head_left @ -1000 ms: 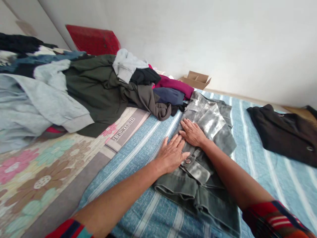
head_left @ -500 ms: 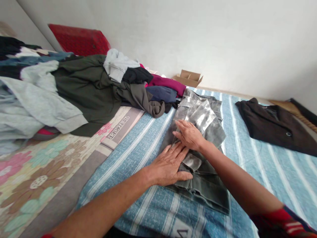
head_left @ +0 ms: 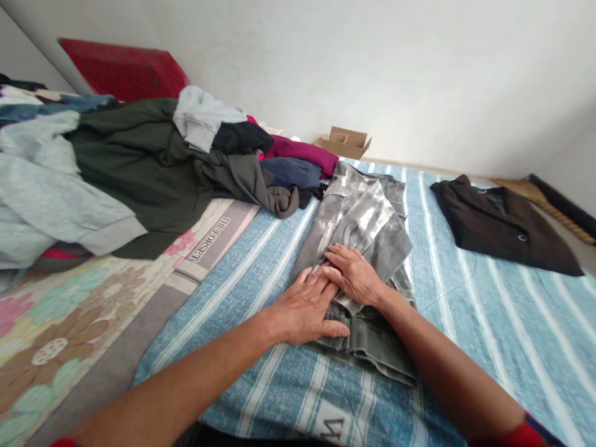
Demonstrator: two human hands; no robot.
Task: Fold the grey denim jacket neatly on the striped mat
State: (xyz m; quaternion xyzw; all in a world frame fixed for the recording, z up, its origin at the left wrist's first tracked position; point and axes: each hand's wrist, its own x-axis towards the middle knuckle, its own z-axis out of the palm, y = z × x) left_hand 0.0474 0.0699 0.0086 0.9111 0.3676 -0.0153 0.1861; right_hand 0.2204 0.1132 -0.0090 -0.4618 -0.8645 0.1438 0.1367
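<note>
A shiny grey garment point(head_left: 344, 211), apparently a jacket or shirt, lies folded lengthwise on a blue striped sheet point(head_left: 233, 298), one sleeve laid over its body. My left hand point(head_left: 307, 307) rests flat on its near left part, fingers stretched and thumb spread to the right. Just beyond and to the right, my right hand point(head_left: 356, 273) presses down on the sleeve, fingers extended. The fingertips of the two hands meet or overlap. Part of the cloth beneath both palms is hidden.
To the left, a heap of clothes holds a dark green garment point(head_left: 149, 180) and a light grey one point(head_left: 60, 192), on a floral sheet point(head_left: 93, 310). A folded dark brown garment point(head_left: 503, 223) lies at right. A cardboard box point(head_left: 347, 143) stands by the wall.
My right hand has drawn back towards me along the garment, closer to my left hand. My left hand stays on the cloth. The whole view has shifted slightly.
</note>
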